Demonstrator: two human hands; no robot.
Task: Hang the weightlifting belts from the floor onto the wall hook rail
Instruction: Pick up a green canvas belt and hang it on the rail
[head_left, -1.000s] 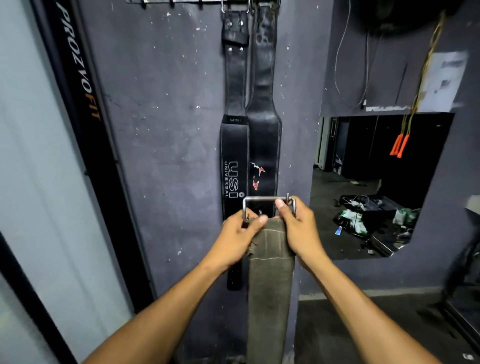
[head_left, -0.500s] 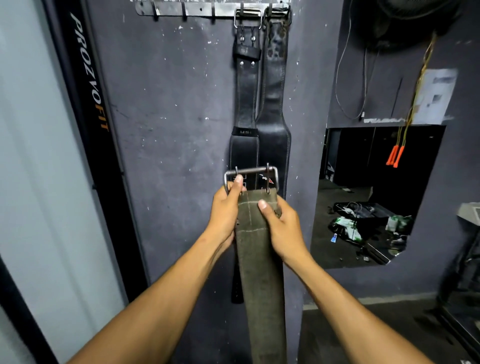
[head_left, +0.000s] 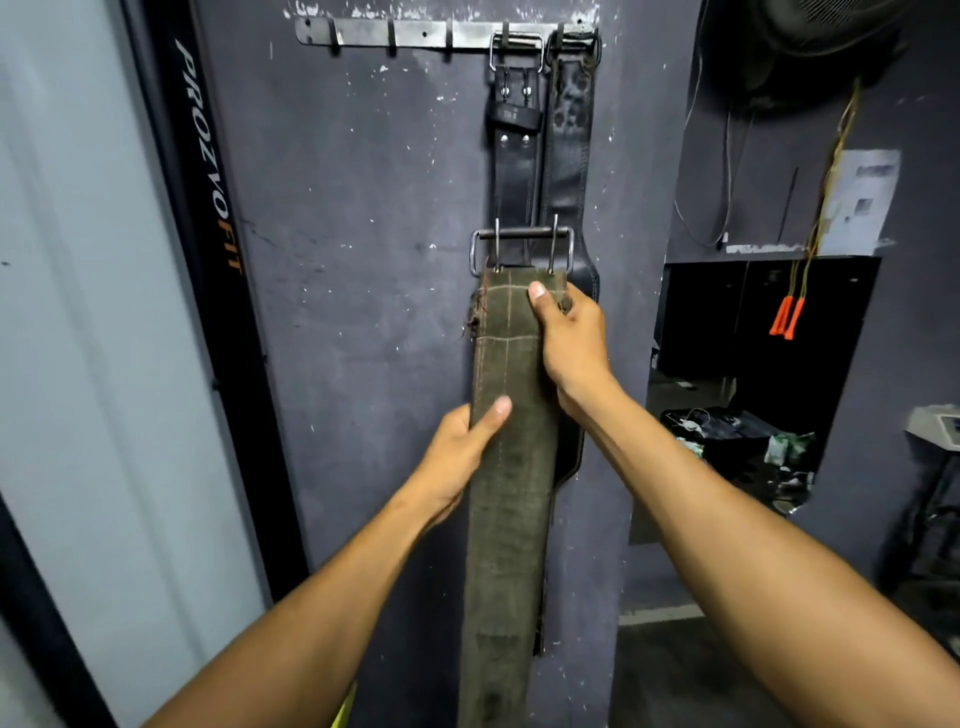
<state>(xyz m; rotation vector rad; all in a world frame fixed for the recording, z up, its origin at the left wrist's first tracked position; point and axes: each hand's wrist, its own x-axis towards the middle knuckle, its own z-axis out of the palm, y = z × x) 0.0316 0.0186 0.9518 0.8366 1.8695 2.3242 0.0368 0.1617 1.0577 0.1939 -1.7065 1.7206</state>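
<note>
The dark wall (head_left: 363, 260) carries the hook rail (head_left: 415, 35) at the top, where two black belts (head_left: 540, 171) already hang. In front of them the green belt (head_left: 506, 467) is held upright, probably so its buckle (head_left: 522, 249) can meet a free hook. The right hand (head_left: 571, 343) grips it just under the buckle; the left hand (head_left: 457, 457) grips its edge lower, steadying the length.
</note>
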